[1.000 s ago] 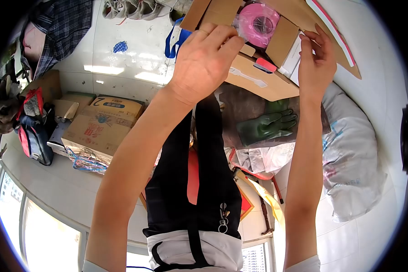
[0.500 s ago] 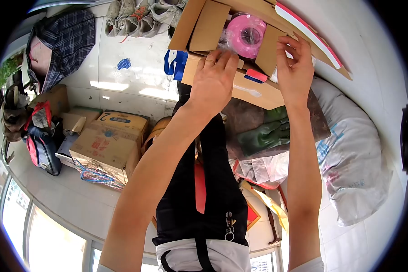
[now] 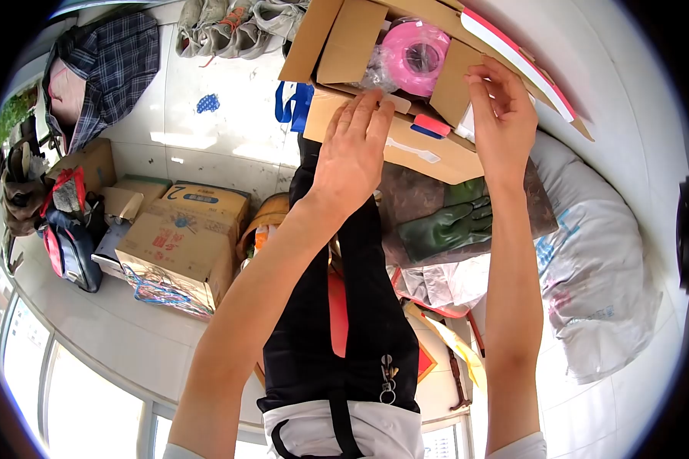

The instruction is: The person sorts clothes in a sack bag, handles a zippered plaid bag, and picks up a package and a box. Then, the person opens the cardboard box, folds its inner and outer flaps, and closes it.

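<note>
An open cardboard box (image 3: 325,115) stands at the top, holding a pink ring-shaped item (image 3: 415,61) in clear plastic wrap. My left hand (image 3: 354,149) lies over the box's near edge, its fingers stretched out. My right hand (image 3: 505,115) is at the box's right side beside an inner cardboard flap (image 3: 453,80). Its fingers are bent and the tips are close to the thumb; anything between them is hidden. Between my hands, a red and blue piece (image 3: 431,126) rests on the near rim. A white strip (image 3: 413,151) marks the box's near side.
Green rubber gloves (image 3: 452,229) lie on a brown surface below the box. A stuffed grey-white sack (image 3: 597,260) leans at the right. On the left are a closed carton (image 3: 177,256), a backpack (image 3: 73,249) and hangers (image 3: 161,291). Shoes (image 3: 233,34) line the top.
My left hand has drawn back slightly from the box opening, and its fingers have straightened. My right hand has shifted a little right. The box appears slightly higher in view.
</note>
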The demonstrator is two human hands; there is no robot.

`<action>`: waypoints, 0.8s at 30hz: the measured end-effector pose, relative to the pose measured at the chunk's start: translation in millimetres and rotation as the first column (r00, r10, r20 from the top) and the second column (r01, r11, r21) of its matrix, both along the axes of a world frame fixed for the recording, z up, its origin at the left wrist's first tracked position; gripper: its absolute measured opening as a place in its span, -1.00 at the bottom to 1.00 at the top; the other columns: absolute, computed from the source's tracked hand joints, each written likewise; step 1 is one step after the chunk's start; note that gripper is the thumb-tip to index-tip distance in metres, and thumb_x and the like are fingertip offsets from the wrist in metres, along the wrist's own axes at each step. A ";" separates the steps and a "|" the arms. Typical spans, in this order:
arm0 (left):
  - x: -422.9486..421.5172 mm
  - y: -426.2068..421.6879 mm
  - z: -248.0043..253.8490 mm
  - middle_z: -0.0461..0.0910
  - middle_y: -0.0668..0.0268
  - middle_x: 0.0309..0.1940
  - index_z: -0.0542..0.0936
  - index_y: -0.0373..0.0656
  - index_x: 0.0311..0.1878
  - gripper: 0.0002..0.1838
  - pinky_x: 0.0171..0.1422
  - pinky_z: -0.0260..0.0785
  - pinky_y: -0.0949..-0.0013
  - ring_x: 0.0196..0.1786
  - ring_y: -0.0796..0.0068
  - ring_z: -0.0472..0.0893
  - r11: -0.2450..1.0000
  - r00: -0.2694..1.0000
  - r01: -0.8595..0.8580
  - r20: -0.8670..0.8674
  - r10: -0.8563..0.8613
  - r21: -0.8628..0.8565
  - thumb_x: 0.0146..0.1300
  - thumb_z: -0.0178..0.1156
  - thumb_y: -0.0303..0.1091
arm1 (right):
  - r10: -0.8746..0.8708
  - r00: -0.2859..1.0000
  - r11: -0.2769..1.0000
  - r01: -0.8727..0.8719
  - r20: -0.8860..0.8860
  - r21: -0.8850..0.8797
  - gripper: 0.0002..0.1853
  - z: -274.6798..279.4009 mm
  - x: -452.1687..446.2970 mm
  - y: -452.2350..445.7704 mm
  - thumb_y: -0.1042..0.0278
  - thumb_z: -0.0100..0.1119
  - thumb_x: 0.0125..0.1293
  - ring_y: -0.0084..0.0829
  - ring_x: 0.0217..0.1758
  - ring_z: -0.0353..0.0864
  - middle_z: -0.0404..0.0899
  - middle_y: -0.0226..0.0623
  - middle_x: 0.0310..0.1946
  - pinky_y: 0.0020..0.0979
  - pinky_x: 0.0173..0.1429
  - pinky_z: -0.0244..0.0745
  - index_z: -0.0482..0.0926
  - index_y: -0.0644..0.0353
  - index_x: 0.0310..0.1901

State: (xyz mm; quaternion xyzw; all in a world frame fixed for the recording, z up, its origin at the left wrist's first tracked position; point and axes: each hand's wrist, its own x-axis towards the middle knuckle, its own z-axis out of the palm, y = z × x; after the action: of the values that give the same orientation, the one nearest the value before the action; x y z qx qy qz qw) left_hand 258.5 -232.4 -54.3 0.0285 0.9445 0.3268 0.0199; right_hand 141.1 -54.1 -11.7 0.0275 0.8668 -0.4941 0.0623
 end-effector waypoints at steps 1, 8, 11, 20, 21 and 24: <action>2.3 -0.3 -0.7 0.45 0.04 0.38 0.44 -0.26 0.36 -0.40 0.52 0.31 -0.03 0.43 -0.02 0.45 1.000 1.000 -0.006 0.008 0.006 0.004 0.20 0.19 -0.62 | -0.010 0.999 1.000 0.010 0.032 -0.010 -0.73 -2.1 3.6 3.1 0.36 0.29 0.44 -0.47 -0.03 0.75 0.77 -0.28 -0.10 -0.43 0.02 0.62 0.68 0.30 0.08; 14.5 -3.4 -4.6 0.43 0.05 0.42 0.41 -0.23 0.42 -0.36 0.56 0.23 -0.09 0.46 -0.05 0.41 0.999 0.999 0.027 0.019 -0.026 -0.022 0.21 0.18 -0.62 | -0.034 0.930 0.997 0.058 0.365 -0.054 -0.53 5.4 23.4 4.1 0.04 0.27 0.54 -0.57 -0.48 0.65 0.72 -0.27 -0.47 -0.51 -0.33 0.51 0.73 0.41 -0.28; 6.6 -1.4 3.2 0.44 0.03 0.40 0.40 -0.24 0.43 -0.34 0.51 0.31 -0.05 0.41 -0.06 0.46 0.999 0.999 -0.040 0.004 0.040 0.009 0.20 0.18 -0.63 | 0.008 0.921 0.994 -0.050 0.390 0.096 -0.45 6.7 30.4 -1.7 0.01 0.25 0.55 -0.59 -0.59 0.56 0.63 -0.32 -0.61 -0.51 -0.42 0.44 0.70 0.36 -0.47; -21.4 -3.2 10.6 0.51 -0.03 0.27 0.45 -0.31 0.37 -0.43 0.44 0.39 0.01 0.34 -0.10 0.50 0.988 0.994 -0.103 0.047 0.098 0.112 0.25 0.17 -0.58 | -0.055 0.977 0.990 0.026 0.206 0.141 -0.50 28.5 17.0 -15.8 0.00 0.31 0.50 -0.68 -0.59 0.34 0.39 -0.51 -0.69 -0.52 -0.46 0.21 0.57 0.24 -0.50; -20.1 -3.3 8.6 0.53 -0.03 0.24 0.45 -0.30 0.36 -0.44 0.42 0.41 0.00 0.32 -0.11 0.51 0.989 0.995 -0.103 0.029 0.100 0.102 0.24 0.18 -0.60 | -0.004 0.989 0.989 -0.017 0.148 0.145 -0.60 27.1 15.6 -17.7 0.03 0.37 0.46 -0.69 -0.53 0.36 0.42 -0.51 -0.62 -0.53 -0.41 0.24 0.61 0.23 -0.36; -16.0 -5.2 4.8 0.55 -0.02 0.20 0.47 -0.30 0.33 -0.45 0.40 0.42 0.00 0.30 -0.10 0.52 0.990 0.994 -0.111 0.003 0.111 0.092 0.23 0.18 -0.62 | 0.377 0.919 0.865 -0.305 -0.114 0.397 -0.51 18.6 5.6 -14.9 0.15 0.54 0.28 -0.47 -0.27 0.59 0.61 -0.40 -0.29 -0.44 -0.18 0.48 0.63 0.13 0.17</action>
State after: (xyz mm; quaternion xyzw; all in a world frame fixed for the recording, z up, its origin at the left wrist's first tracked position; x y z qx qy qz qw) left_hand 242.4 -237.6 -49.5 -0.0229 0.9286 0.3704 -0.0008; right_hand 146.7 -69.0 6.9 -0.1620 0.9374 -0.3024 0.0606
